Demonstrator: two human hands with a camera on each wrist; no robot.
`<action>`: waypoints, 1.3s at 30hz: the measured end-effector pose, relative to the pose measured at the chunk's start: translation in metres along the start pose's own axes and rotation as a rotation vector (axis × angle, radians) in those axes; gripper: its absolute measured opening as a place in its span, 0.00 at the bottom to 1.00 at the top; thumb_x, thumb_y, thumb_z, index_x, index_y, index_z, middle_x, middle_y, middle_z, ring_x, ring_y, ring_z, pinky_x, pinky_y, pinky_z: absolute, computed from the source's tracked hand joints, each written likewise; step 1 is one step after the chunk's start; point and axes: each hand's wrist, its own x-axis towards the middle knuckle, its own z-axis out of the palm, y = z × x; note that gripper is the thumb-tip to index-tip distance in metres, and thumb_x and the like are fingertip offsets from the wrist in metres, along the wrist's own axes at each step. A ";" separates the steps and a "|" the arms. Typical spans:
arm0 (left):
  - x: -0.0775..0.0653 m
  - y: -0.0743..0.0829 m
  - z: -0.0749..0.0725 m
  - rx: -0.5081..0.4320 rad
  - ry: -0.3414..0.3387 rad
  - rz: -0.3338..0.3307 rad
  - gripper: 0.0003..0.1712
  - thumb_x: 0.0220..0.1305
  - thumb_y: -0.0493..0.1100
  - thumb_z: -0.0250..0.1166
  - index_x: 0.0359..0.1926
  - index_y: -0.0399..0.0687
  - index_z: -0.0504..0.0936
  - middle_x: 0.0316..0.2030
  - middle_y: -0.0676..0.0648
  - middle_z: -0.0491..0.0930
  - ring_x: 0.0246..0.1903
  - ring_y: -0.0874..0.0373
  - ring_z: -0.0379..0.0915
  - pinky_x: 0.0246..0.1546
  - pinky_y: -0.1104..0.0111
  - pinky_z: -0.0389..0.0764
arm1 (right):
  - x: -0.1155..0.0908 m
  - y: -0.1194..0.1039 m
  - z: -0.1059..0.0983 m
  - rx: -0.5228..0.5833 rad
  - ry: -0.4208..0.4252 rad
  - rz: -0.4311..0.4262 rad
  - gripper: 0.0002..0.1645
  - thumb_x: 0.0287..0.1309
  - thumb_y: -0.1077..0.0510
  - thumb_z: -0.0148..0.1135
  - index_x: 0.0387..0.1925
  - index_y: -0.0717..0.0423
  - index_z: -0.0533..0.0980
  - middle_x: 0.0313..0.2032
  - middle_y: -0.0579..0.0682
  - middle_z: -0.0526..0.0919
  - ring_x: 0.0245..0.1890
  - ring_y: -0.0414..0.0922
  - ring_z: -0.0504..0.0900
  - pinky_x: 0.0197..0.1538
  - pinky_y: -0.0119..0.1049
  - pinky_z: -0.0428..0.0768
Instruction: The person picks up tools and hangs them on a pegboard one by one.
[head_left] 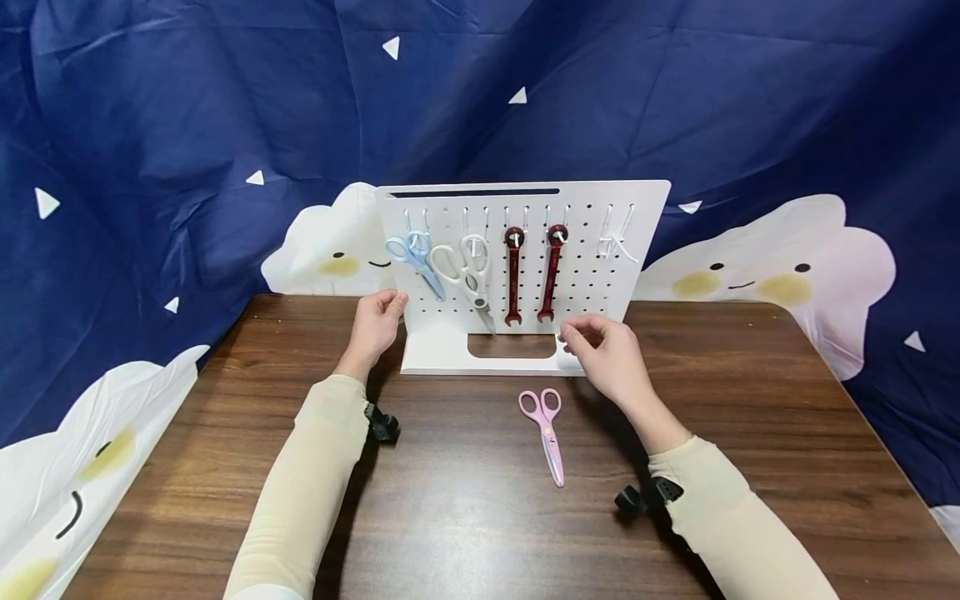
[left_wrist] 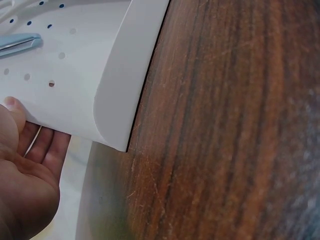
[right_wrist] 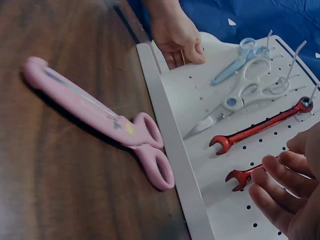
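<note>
A white pegboard stand [head_left: 592, 292] stands upright on the table. My left hand [head_left: 377, 323] grips its left edge, thumb on the front face and fingers behind, as the left wrist view shows. On its hooks hang light blue scissors [head_left: 427, 268], white scissors [head_left: 471, 279] and two red wrenches [head_left: 513, 279]. My right hand [head_left: 606, 354], fingers loosely bent and holding nothing, hovers by the board's lower right; in the right wrist view its fingers [right_wrist: 280, 185] overlap one wrench. Pink scissors [head_left: 548, 437] lie on the table in front of the base, handles toward the board.
At the board's right end is a white hook [head_left: 617, 243] with no tool on it. The brown wooden table [head_left: 465, 517] runs back to a dark blue curtain [head_left: 480, 100] with cloud prints. A black wrist mount [head_left: 382, 422] sits on each forearm.
</note>
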 end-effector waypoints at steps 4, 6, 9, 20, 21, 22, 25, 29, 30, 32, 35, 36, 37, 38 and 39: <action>0.000 0.000 0.000 -0.004 -0.001 0.002 0.18 0.84 0.42 0.59 0.48 0.29 0.88 0.36 0.40 0.89 0.37 0.65 0.79 0.44 0.75 0.82 | -0.012 -0.001 0.000 -0.009 -0.048 0.013 0.12 0.75 0.59 0.65 0.46 0.64 0.87 0.37 0.62 0.92 0.32 0.43 0.89 0.36 0.24 0.79; 0.000 0.001 -0.001 -0.005 -0.004 0.006 0.18 0.84 0.42 0.59 0.48 0.29 0.87 0.36 0.40 0.89 0.37 0.64 0.79 0.44 0.75 0.82 | -0.018 -0.002 -0.001 -0.005 -0.069 0.024 0.11 0.75 0.59 0.65 0.45 0.64 0.87 0.35 0.61 0.92 0.32 0.46 0.90 0.34 0.26 0.79; 0.000 0.001 -0.001 -0.007 -0.005 0.008 0.18 0.84 0.42 0.59 0.47 0.29 0.87 0.35 0.41 0.88 0.37 0.63 0.79 0.43 0.76 0.81 | -0.027 -0.003 -0.002 -0.020 -0.091 0.038 0.10 0.74 0.58 0.66 0.43 0.62 0.87 0.32 0.60 0.91 0.30 0.45 0.89 0.33 0.28 0.77; 0.002 -0.001 -0.001 -0.021 -0.009 0.012 0.18 0.84 0.42 0.59 0.48 0.28 0.87 0.35 0.41 0.88 0.38 0.63 0.78 0.41 0.80 0.79 | -0.056 -0.004 0.000 0.044 -0.258 0.112 0.10 0.73 0.58 0.69 0.41 0.64 0.85 0.26 0.55 0.88 0.23 0.45 0.86 0.25 0.34 0.83; 0.002 -0.002 -0.001 -0.020 -0.008 0.012 0.18 0.84 0.42 0.59 0.48 0.28 0.87 0.35 0.41 0.88 0.38 0.63 0.79 0.41 0.80 0.80 | -0.059 -0.004 0.001 0.055 -0.281 0.121 0.10 0.73 0.59 0.69 0.41 0.64 0.85 0.26 0.55 0.88 0.23 0.45 0.86 0.25 0.36 0.84; 0.002 -0.002 -0.001 -0.018 -0.008 0.014 0.18 0.84 0.42 0.59 0.48 0.28 0.87 0.35 0.41 0.88 0.38 0.63 0.79 0.41 0.80 0.80 | -0.061 -0.003 0.002 0.064 -0.302 0.134 0.10 0.73 0.59 0.69 0.41 0.65 0.84 0.27 0.55 0.88 0.22 0.45 0.85 0.24 0.37 0.85; 0.002 -0.002 -0.001 -0.019 -0.011 0.013 0.18 0.84 0.42 0.59 0.48 0.28 0.87 0.36 0.40 0.88 0.38 0.64 0.79 0.43 0.78 0.81 | -0.067 -0.001 0.005 0.082 -0.336 0.164 0.09 0.72 0.61 0.68 0.41 0.66 0.84 0.28 0.54 0.88 0.22 0.44 0.84 0.25 0.39 0.87; 0.001 -0.002 0.000 -0.021 -0.012 0.012 0.18 0.84 0.42 0.59 0.47 0.28 0.87 0.36 0.40 0.89 0.39 0.65 0.79 0.47 0.72 0.84 | -0.075 0.001 0.006 0.108 -0.367 0.177 0.08 0.71 0.63 0.68 0.42 0.68 0.83 0.28 0.55 0.88 0.21 0.44 0.84 0.25 0.38 0.87; 0.001 -0.001 -0.001 -0.022 -0.013 0.012 0.19 0.84 0.42 0.59 0.47 0.28 0.87 0.36 0.41 0.89 0.39 0.66 0.79 0.48 0.72 0.84 | -0.077 0.002 0.006 0.112 -0.378 0.181 0.08 0.71 0.64 0.68 0.41 0.69 0.83 0.27 0.54 0.88 0.21 0.44 0.84 0.24 0.38 0.86; 0.000 -0.001 0.000 -0.023 -0.011 0.014 0.19 0.84 0.42 0.59 0.46 0.28 0.87 0.35 0.43 0.88 0.39 0.66 0.78 0.47 0.73 0.84 | -0.081 0.003 0.007 0.120 -0.402 0.199 0.08 0.70 0.63 0.68 0.41 0.68 0.82 0.26 0.53 0.88 0.20 0.44 0.83 0.23 0.38 0.86; 0.000 0.000 -0.001 -0.026 -0.015 0.013 0.19 0.84 0.42 0.59 0.46 0.28 0.87 0.33 0.45 0.88 0.39 0.65 0.78 0.45 0.76 0.82 | -0.085 0.005 0.009 0.106 -0.425 0.249 0.09 0.70 0.60 0.70 0.39 0.64 0.82 0.22 0.50 0.85 0.16 0.42 0.82 0.20 0.41 0.85; 0.000 0.000 -0.001 -0.025 -0.016 0.012 0.19 0.84 0.42 0.59 0.46 0.28 0.87 0.33 0.46 0.87 0.39 0.65 0.78 0.46 0.76 0.83 | -0.086 0.005 0.009 0.099 -0.430 0.265 0.09 0.69 0.59 0.71 0.38 0.64 0.82 0.21 0.50 0.84 0.15 0.42 0.81 0.19 0.42 0.84; 0.001 0.000 -0.001 -0.024 -0.018 0.010 0.19 0.84 0.43 0.59 0.46 0.28 0.87 0.33 0.45 0.87 0.39 0.65 0.78 0.46 0.75 0.83 | -0.087 0.005 0.010 0.089 -0.434 0.278 0.10 0.69 0.58 0.72 0.38 0.63 0.82 0.19 0.49 0.82 0.13 0.41 0.80 0.19 0.42 0.84; 0.001 0.000 -0.001 -0.021 -0.021 0.006 0.19 0.84 0.43 0.59 0.46 0.28 0.87 0.33 0.45 0.88 0.39 0.65 0.78 0.48 0.72 0.84 | -0.088 0.006 0.011 0.075 -0.435 0.286 0.11 0.68 0.58 0.73 0.37 0.62 0.82 0.18 0.49 0.81 0.12 0.41 0.79 0.18 0.43 0.84; 0.001 0.000 -0.001 -0.020 -0.022 0.004 0.19 0.84 0.43 0.59 0.46 0.29 0.87 0.34 0.44 0.88 0.40 0.65 0.78 0.50 0.69 0.85 | -0.089 0.006 0.013 0.056 -0.431 0.294 0.11 0.67 0.57 0.74 0.37 0.62 0.81 0.16 0.49 0.80 0.10 0.40 0.78 0.17 0.43 0.83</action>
